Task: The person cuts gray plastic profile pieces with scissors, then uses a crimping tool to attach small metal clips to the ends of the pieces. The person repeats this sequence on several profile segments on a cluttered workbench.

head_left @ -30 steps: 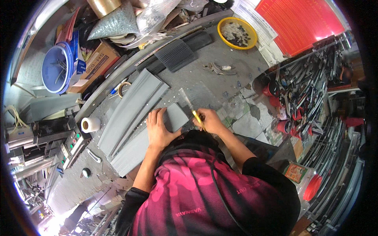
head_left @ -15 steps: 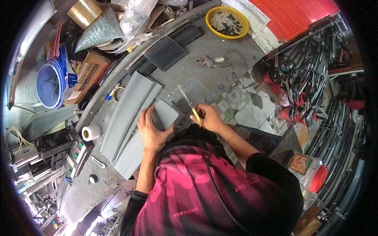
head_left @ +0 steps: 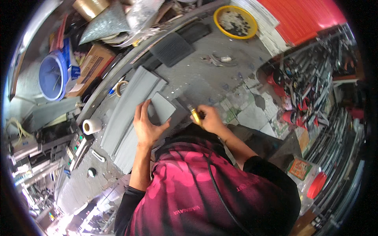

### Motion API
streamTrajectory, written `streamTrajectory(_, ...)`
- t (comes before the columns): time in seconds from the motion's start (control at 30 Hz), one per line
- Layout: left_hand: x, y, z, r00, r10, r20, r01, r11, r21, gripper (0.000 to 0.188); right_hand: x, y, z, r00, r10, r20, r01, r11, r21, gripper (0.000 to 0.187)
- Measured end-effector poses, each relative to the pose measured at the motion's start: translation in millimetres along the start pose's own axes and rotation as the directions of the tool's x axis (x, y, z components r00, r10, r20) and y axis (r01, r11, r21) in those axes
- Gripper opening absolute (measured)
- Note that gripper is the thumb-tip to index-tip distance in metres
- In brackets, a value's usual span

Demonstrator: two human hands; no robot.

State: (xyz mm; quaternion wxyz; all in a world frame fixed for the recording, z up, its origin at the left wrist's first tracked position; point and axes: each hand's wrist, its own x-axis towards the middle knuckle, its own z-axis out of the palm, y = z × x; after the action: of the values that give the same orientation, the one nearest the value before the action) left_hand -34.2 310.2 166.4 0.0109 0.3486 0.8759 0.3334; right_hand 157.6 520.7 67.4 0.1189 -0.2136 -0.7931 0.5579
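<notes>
At the lower centre of the frame, the person's black and pink shirt (head_left: 208, 188) is noted nearest the camera. Just above it, a slim tool with a yellow handle (head_left: 195, 115) is gripped by the curled fingers of the right hand (head_left: 210, 119); its far end is blurred. To the left, the thumb and fingers of the left hand (head_left: 145, 128) are spread around a flat-topped, light grey rectangular block (head_left: 163, 105), located at the centre of the frame; whether firm pressure is applied cannot be told. The step in hand is judged to be the steadying of the block with the tool held ready near its right side; a stable block and a controlled tool tip, kept clear of the left thumb, would be called for by the next move. The block's upper face is seen as smooth and matt, with straight edges and clear corners; its material cannot be confirmed. Beside it, long, light grey flat strips (head_left: 126, 102) are laid obliquely at centre left. Farther off, a dark grey rectangular mat (head_left: 172, 50) and a round yellow bowl (head_left: 239, 37) are observed toward the upper edge.
</notes>
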Motion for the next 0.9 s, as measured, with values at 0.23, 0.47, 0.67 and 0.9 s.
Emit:
streamTrajectory(0.23, -27, 10, -267, 0.741, -0.107, -0.663, 0.051, 0.993, -0.104, 0.095, 50, -14, -21, 0.979, 0.205, -0.023, -0.189, 0.937, 0.293, 0.03)
streamTrajectory(0.47, -121, -28, -354, 0.362, -0.158, -0.919, -0.358, 0.886, -0.294, 0.108, 91, -42, -1, 0.984, 0.149, 0.103, -0.174, 0.929, 0.325, 0.028)
streamTrajectory(0.67, -204, -137, -183, 0.153, -0.968, -0.199, -0.56, 0.081, -0.824, 0.08, 105, -36, 2, 0.981, 0.194, 0.004, -0.183, 0.918, 0.351, 0.031)
streamTrajectory(0.9, -214, -142, -51, 0.17, -0.983, -0.064, -0.692, -0.073, -0.719, 0.088, 110, -24, -22, 0.985, 0.173, -0.019, -0.167, 0.969, 0.184, 0.034)
